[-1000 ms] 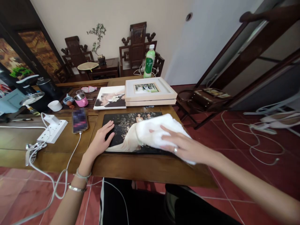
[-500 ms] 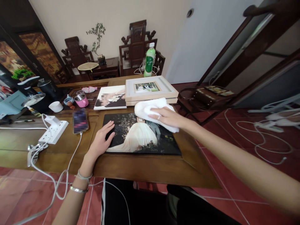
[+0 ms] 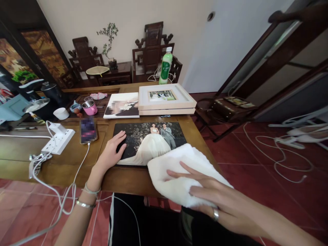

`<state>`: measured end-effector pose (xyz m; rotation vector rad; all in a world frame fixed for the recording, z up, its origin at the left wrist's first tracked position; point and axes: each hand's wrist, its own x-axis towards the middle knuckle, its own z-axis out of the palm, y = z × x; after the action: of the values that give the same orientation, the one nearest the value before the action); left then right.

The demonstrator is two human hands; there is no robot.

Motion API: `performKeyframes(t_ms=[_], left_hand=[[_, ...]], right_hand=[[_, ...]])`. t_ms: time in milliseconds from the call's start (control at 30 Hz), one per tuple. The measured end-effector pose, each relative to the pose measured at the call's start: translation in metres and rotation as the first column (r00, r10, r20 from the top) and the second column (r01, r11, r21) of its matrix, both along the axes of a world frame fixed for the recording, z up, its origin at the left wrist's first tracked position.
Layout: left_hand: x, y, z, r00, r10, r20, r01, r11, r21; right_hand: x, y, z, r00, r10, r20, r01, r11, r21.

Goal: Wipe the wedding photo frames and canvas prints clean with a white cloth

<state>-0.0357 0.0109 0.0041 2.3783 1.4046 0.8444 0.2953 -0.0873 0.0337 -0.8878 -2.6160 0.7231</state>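
A dark wedding photo panel lies flat on the wooden table, showing a couple with a long pale gown. My left hand rests on the panel's left edge with its fingers stretched out, holding nothing. A folded white towel is in my right hand, whose fingers press into the cloth and grip it. The towel covers the panel's front right corner and hangs over the table's front edge. Part of the thumb side and the fingertips sink into the towel's folds.
Behind the panel lie a white photo print and stacked pale wooden frames. A green bottle stands behind them. To the left are a phone on a cable, a power strip, a pink cup and a white cup.
My right hand has drawn the towel from the panel's back right toward me, past its front edge. The couple's upper bodies are now uncovered. My left hand has stayed in place.
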Motion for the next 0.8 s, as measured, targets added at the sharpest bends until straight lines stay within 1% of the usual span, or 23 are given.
performKeyframes(t_ms=[100,200,267,333,400,467,533,600,667,733,800], left_hand=[[-0.001,0.0,0.0,1.0,-0.003,-0.007,0.003,1.0,-0.004],[-0.001,0.0,-0.001,1.0,-0.004,-0.008,0.004,1.0,-0.001],[-0.001,0.0,-0.001,1.0,-0.005,-0.009,0.005,1.0,-0.003],[-0.001,0.001,-0.001,1.0,-0.005,-0.007,0.005,1.0,-0.006],[-0.002,0.001,0.0,1.0,-0.006,-0.006,0.006,1.0,-0.008],[-0.002,0.002,0.0,1.0,-0.007,-0.008,0.007,1.0,-0.008],[-0.002,0.002,0.0,1.0,-0.008,-0.009,0.008,1.0,-0.01],[-0.002,0.002,-0.001,1.0,-0.005,0.0,0.005,1.0,-0.012],[-0.002,0.003,-0.002,1.0,0.001,0.014,-0.001,1.0,-0.015],[-0.002,0.003,-0.002,1.0,0.01,0.023,-0.01,1.0,-0.019],[-0.002,0.002,-0.002,1.0,0.016,0.023,-0.016,1.0,-0.023]], right_hand=[[-0.005,0.015,0.003,0.996,-0.04,0.081,0.045,0.997,-0.06],[-0.014,0.05,0.0,0.985,-0.106,0.136,0.116,0.991,-0.072],[-0.023,0.082,-0.003,0.987,-0.123,0.101,0.127,0.991,-0.03],[-0.031,0.116,-0.004,0.994,-0.097,0.053,0.097,0.995,0.004],[-0.038,0.146,-0.003,0.989,-0.145,0.027,0.145,0.989,0.015],[-0.045,0.17,-0.001,0.983,-0.186,-0.005,0.186,0.982,0.026],[-0.05,0.185,0.002,0.979,-0.202,-0.041,0.203,0.978,0.039],[-0.054,0.19,0.001,0.974,-0.216,-0.063,0.219,0.974,0.048],[-0.058,0.183,-0.001,0.972,-0.23,-0.053,0.233,0.971,0.062],[-0.059,0.167,-0.004,0.974,-0.224,-0.023,0.225,0.969,0.103],[-0.059,0.142,-0.007,0.986,-0.165,0.004,0.162,0.972,0.17]])
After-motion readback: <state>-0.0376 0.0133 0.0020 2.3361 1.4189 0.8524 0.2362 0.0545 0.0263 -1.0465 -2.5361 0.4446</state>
